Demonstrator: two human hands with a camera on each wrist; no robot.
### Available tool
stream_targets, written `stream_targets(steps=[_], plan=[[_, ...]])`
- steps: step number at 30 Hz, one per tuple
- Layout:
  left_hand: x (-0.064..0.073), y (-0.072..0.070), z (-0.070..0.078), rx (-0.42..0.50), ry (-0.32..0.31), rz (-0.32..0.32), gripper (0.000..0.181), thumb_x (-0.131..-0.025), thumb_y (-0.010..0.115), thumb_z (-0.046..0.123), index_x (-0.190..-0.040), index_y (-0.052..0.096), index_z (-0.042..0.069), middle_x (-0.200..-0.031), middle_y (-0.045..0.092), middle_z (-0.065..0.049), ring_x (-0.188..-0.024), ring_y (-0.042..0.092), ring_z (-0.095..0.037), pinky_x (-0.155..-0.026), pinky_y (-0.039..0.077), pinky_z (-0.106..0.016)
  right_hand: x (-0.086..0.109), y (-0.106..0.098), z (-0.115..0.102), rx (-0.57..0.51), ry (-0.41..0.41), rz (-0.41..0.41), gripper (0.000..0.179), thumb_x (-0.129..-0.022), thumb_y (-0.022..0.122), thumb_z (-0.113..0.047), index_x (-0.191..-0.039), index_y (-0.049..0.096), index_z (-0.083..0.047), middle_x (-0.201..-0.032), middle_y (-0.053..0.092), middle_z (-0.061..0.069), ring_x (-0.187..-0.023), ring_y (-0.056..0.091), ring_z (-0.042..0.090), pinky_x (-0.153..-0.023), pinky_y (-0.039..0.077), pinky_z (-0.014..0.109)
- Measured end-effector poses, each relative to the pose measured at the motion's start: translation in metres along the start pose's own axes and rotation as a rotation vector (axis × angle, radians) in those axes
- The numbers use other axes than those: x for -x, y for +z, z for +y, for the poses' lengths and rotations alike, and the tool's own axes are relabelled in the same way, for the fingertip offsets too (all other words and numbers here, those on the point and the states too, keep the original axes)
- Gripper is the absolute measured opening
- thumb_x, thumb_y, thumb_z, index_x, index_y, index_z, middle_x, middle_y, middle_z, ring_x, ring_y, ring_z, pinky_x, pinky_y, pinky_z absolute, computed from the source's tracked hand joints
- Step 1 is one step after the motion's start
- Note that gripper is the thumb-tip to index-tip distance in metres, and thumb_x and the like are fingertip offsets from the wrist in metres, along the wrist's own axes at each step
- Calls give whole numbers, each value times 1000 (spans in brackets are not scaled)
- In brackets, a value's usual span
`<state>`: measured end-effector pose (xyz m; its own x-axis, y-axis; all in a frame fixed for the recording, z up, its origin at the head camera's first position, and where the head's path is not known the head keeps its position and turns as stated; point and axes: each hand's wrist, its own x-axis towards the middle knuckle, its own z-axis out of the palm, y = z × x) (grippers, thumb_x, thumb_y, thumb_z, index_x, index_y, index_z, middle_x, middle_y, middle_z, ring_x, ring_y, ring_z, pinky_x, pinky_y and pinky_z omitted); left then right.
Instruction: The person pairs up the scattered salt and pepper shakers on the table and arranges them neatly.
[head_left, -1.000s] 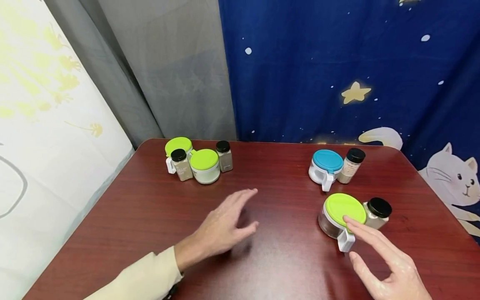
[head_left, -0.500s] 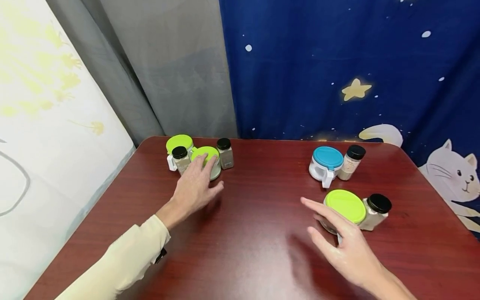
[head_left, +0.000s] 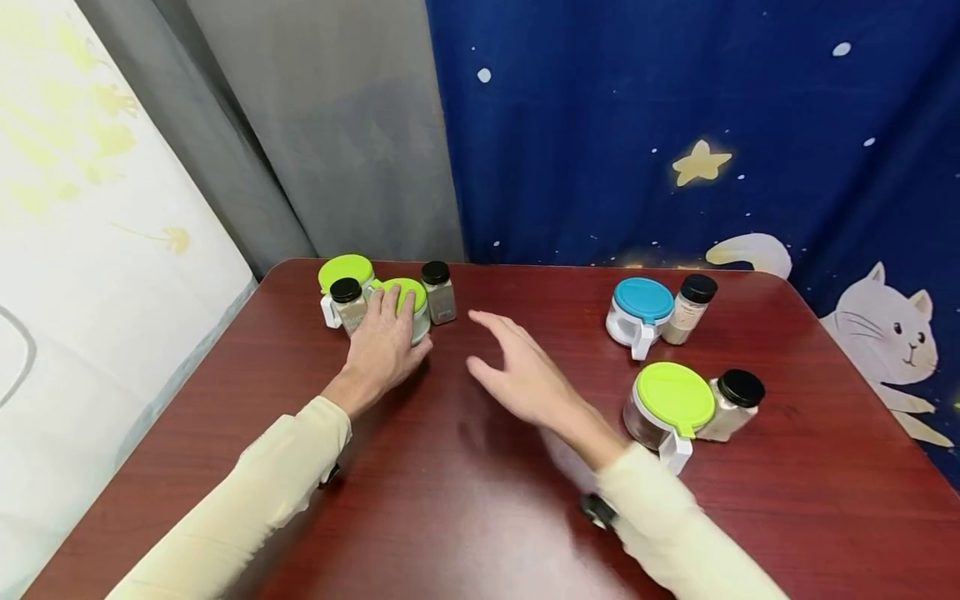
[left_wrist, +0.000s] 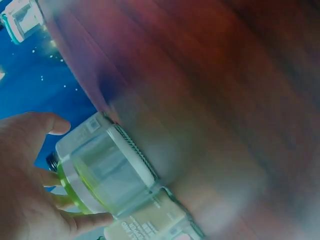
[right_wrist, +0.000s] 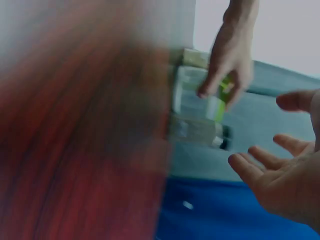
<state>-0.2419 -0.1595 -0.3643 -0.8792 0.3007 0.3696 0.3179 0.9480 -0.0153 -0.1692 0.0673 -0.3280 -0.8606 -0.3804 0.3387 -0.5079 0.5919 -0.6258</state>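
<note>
My left hand (head_left: 382, 337) grips the green-lidded glass seasoning jar (left_wrist: 112, 167) in the left group, fingers across the lid and along its side, thumb to the right. The jar stands on the table, partly hidden by the hand. Beside it are a black-capped spice shaker (head_left: 347, 305) on the left and another black-capped spice bottle (head_left: 438, 292) on the right. Behind stands a second green-lidded jar (head_left: 345, 271) with a white handle. My right hand (head_left: 525, 375) hovers over the table right of this group, fingers spread and holding nothing; the right wrist view is blurred.
On the right stand a blue-lidded jar (head_left: 642, 307), a black-capped bottle (head_left: 688, 310), a green-lidded jar (head_left: 671, 400) with its handle forward, and another black-capped shaker (head_left: 731, 404). The red-brown table (head_left: 465, 517) ends at grey and blue curtains (head_left: 555, 142).
My left hand has moved forward and left onto the green-lidded jar. My right hand has swept left, away from the right-hand green-lidded jar, which is now uncovered.
</note>
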Motion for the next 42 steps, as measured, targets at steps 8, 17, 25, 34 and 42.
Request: stream_targets(steps=[8, 17, 25, 34, 42], plan=[[0, -10, -10, -9, -31, -66, 67, -82, 60, 40, -133, 41, 2, -133, 35, -22, -122, 30, -39, -85, 40, -53, -85, 51, 11, 13, 104, 31, 70, -81, 58, -14, -141, 29, -32, -142, 27, 0, -125, 27, 18, -94, 34, 40], [-6, -11, 1, -30, 21, -21, 57, -83, 61, 37, -127, 49, 3, -128, 42, -21, -118, 37, -38, -87, 40, -48, -113, 71, 36, 143, 64, 8, 70, -84, 57, -5, -141, 25, -31, -145, 18, 3, -124, 31, 21, -71, 47, 38], [-9, -6, 0, 54, 61, 156, 43, -85, 58, 43, -103, 57, 4, -109, 50, -19, -99, 51, -34, -86, 39, -49, -115, 70, 45, 257, -3, 107, 49, -86, 63, -23, -127, 37, -27, -123, 33, 3, -104, 43, 17, -59, 46, 34], [-4, -8, 1, 4, 133, 200, 33, -82, 63, 24, -109, 58, 5, -109, 55, -12, -105, 50, -29, -93, 32, -49, -109, 56, 50, 239, 59, 58, 46, -89, 58, -20, -128, 33, -24, -126, 37, 2, -84, 55, 20, -60, 47, 37], [3, -7, 2, -48, 195, 104, 62, -67, 66, 10, -127, 50, 8, -119, 46, -11, -107, 43, -30, -89, 36, -43, -104, 45, 68, 234, 100, 100, 47, -90, 57, -18, -130, 32, -24, -130, 34, 1, -73, 53, 19, -56, 45, 34]])
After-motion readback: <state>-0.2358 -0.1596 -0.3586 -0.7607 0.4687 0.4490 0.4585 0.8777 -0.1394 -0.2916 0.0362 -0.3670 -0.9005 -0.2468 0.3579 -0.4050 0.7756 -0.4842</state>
